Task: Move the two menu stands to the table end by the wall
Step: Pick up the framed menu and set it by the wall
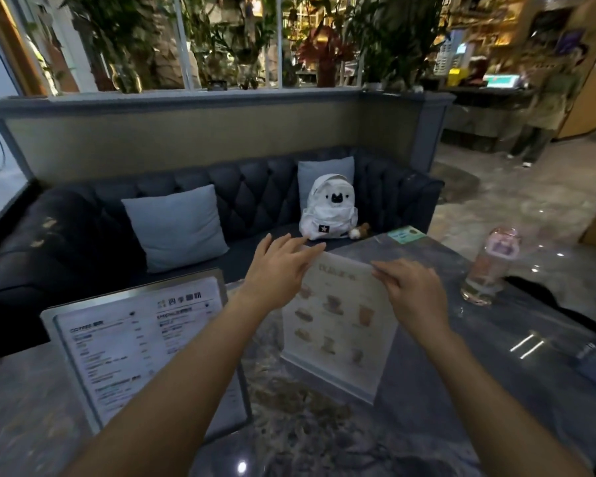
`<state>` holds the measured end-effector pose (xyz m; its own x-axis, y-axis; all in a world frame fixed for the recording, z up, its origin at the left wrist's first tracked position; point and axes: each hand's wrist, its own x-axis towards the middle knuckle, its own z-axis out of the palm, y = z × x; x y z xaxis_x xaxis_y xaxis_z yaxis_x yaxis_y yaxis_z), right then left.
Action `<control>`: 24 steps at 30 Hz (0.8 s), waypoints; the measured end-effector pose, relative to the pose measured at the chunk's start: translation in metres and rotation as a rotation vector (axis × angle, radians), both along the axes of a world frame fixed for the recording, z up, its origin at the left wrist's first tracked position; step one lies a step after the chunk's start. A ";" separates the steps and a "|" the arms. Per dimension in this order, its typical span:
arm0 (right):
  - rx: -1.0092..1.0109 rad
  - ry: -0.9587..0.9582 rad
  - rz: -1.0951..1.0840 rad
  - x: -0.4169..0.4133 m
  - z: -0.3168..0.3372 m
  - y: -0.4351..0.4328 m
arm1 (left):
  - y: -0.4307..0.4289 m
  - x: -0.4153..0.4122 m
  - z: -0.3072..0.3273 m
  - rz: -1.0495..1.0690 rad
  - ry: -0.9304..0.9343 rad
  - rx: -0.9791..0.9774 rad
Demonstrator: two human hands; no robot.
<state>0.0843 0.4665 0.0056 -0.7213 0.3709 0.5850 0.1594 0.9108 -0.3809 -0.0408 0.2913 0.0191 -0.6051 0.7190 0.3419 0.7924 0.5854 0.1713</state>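
Note:
Two menu stands are upright on the grey marble table [324, 432]. The larger one, a metal-framed menu stand [135, 346] with printed text, is at the left, and my left forearm crosses in front of it. The smaller clear acrylic menu stand [338, 325] shows drink pictures and sits mid-table. My left hand [279, 270] lies with fingers extended over its top left corner. My right hand [410, 287] has its fingertips pinched on the top right corner.
A pink water bottle [489, 270] stands on the table to the right, with a green card [405, 234] at the far edge and a dark item [565, 311] beyond. The dark sofa [83, 235] holds cushions and a white backpack [327, 211]. A person [544, 108] stands at the far counter.

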 end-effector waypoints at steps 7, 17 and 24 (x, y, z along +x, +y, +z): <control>0.025 0.024 -0.006 -0.006 0.001 0.005 | -0.002 0.000 0.006 0.023 0.105 0.040; 0.003 0.039 0.003 -0.021 0.000 0.019 | -0.008 0.016 0.004 0.051 0.174 0.003; -0.141 0.029 0.105 -0.031 0.004 0.021 | -0.006 0.025 0.006 0.077 0.131 0.043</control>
